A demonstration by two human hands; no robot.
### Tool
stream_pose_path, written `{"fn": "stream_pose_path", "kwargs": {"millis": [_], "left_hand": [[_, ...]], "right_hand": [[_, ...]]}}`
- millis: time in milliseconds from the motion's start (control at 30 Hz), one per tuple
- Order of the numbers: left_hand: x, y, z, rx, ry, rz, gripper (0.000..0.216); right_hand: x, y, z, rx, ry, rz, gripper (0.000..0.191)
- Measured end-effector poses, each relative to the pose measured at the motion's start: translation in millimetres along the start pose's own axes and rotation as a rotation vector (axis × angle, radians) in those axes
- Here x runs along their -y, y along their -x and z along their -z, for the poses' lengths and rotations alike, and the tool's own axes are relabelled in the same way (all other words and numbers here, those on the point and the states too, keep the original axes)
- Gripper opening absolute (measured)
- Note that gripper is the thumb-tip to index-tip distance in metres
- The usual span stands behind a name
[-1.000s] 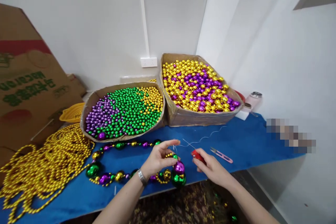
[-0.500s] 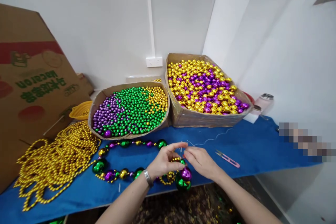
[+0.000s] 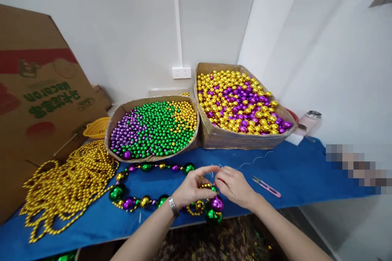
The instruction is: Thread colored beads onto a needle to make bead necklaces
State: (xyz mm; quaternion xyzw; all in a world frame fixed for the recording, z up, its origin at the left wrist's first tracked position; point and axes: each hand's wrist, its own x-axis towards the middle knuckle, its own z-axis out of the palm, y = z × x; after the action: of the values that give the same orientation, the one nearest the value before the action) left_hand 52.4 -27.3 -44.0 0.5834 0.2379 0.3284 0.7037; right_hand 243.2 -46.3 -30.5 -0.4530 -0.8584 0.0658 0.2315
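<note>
My left hand (image 3: 196, 187) is at the table's front edge, index finger stretched toward my right hand and thumb beside the beads, with fingers closed on a thin clear thread. My right hand (image 3: 234, 186) meets it, fingertips pinched on the same thread; their exact grip is partly hidden. Beyond them the thread (image 3: 255, 158) trails in a curve over the blue cloth. Under my hands hangs the end of a bead necklace (image 3: 145, 201), with a purple bead (image 3: 217, 203) and a large green bead (image 3: 212, 215). Its strand of green, gold and purple beads loops to the left.
Pink thread snips (image 3: 266, 186) lie right of my hands. Behind stand a box of small beads (image 3: 151, 159) and a box of larger beads (image 3: 241, 142). Gold bead strands (image 3: 70, 183) are heaped left, by a big carton (image 3: 55, 81). A bottle (image 3: 312, 121) stands far right.
My right hand has shifted slightly, its fingers curling more tightly near the left fingertip. The left hand stays about where it was. The view has moved a little.
</note>
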Motion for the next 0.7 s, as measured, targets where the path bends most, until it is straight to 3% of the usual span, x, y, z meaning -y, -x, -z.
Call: {"fn": "stream_pose_path", "kwargs": {"millis": [500,700], "left_hand": [[-4,-1,-2,0.006,-0.006,0.006,0.071],[-24,-4,-6,-0.103,-0.119,-0.064,0.066]], "right_hand": [[-1,1,-2,-0.032,0.125,0.009,0.030],[-22,29,3,-0.069,0.112,-0.147,0.024]]}}
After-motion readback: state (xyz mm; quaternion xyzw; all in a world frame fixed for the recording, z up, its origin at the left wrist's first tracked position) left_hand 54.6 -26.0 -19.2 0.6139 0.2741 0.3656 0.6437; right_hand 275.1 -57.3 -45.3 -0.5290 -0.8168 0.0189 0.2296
